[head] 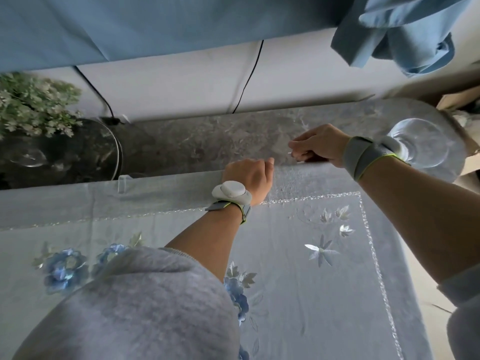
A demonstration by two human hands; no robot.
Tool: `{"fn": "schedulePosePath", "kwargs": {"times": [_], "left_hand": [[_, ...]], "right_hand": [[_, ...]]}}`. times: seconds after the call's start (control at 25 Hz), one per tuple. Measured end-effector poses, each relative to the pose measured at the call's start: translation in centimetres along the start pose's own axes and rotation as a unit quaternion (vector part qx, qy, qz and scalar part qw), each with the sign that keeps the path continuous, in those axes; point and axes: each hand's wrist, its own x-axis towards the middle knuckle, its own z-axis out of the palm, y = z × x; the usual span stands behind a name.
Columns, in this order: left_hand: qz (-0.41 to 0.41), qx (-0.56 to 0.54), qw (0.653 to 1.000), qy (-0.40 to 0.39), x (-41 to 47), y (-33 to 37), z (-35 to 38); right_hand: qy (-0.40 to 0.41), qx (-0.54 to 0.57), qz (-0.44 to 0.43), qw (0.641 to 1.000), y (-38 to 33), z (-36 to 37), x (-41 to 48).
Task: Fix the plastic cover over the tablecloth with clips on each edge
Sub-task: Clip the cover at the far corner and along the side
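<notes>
Marbled floor (pixel 207 136) — embroidered tablecloth (pixel 337 281) (clear clip (pixel 124 181))

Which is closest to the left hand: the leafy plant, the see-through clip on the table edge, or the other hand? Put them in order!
From the left hand, in the head view:
1. Right hand, just to its right, at the tablecloth edge.
2. Clear clip, farther left on the same edge.
3. Leafy plant, far left, beyond the table.

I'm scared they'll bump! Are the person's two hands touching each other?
Apart. The head view shows a strip of grey marbled surface between the left hand, gripping the far edge of the pale blue embroidered tablecloth, and the right hand.
</notes>
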Motion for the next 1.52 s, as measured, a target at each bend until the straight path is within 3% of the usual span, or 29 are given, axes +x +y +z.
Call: {"fn": "schedulePosePath", "kwargs": {"times": [0.4,0.76,1.04,1.52], "left_hand": [[0.008,0.004,1.000,0.002,-0.2,0.0,-0.3],[0.014,-0.001,1.000,0.003,-0.4,0.0,-0.3],[0.010,-0.003,1.000,0.003,-0.3,-0.1,-0.1],[0.016,-0.007,1.000,-0.001,-0.3,-0.1,-0.3]], "right_hand": [[0.012,-0.119,-0.016,0.993,-0.3,0.5,-1.6],[0.008,-0.122,-0.017,0.992,0.3,-0.5,-1.7],[-0.003,-0.211,-0.039,0.977,0.0,-0.1,-1.8],[0.032,-0.264,-0.046,0.963,-0.3,-0.1,-2.0]]}}
